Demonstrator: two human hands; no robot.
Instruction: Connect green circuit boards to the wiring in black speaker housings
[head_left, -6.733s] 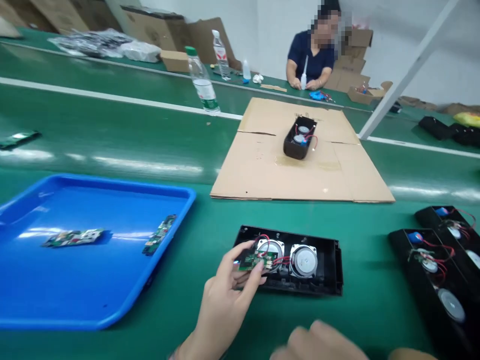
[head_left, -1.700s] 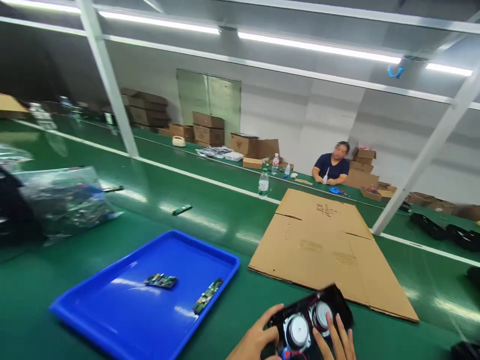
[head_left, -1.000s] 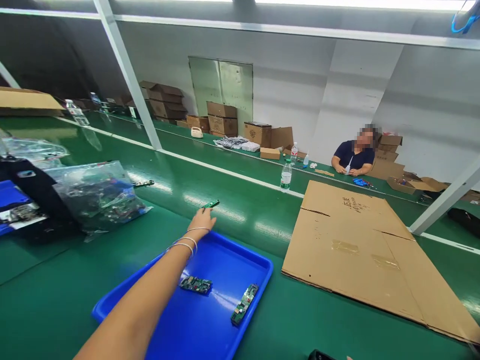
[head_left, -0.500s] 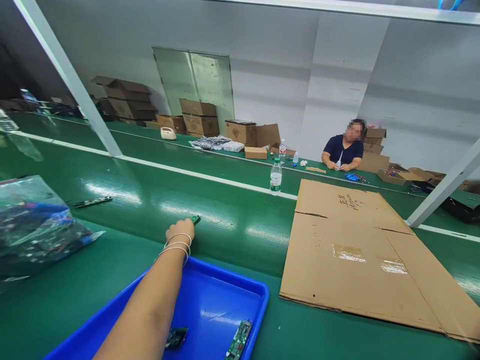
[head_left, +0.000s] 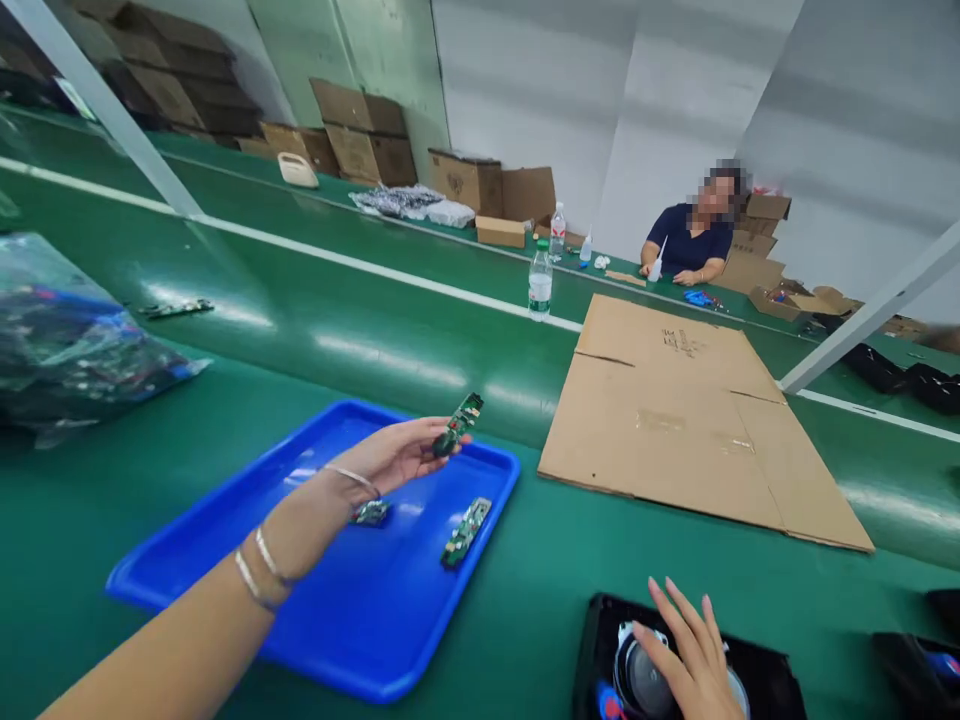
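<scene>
My left hand [head_left: 409, 455] holds a green circuit board [head_left: 459, 425] between thumb and fingers, above the far part of a blue tray [head_left: 315, 650]. Two more boards lie in the tray: one circuit board [head_left: 466, 533] by its right side and a smaller board [head_left: 371, 513] partly behind my wrist. At the lower right, my right hand [head_left: 697, 655] rests with spread fingers over a black speaker housing [head_left: 765, 680]. A round speaker [head_left: 646, 675] shows beneath the fingers, with a blue and red piece near it. The housing's lower end is cut off by the frame.
A flattened cardboard sheet [head_left: 697, 440] lies right of the tray. A clear plastic bag [head_left: 67, 340] of parts stands at left, with a circuit board [head_left: 176, 308] beyond it. Further off are a water bottle [head_left: 540, 285] and a seated person [head_left: 690, 235]. Black housings [head_left: 907, 670] sit at far right.
My left hand has come back from the far surface, carrying the circuit board over the tray. My right hand and the speaker housing have come into view as the camera tilted down.
</scene>
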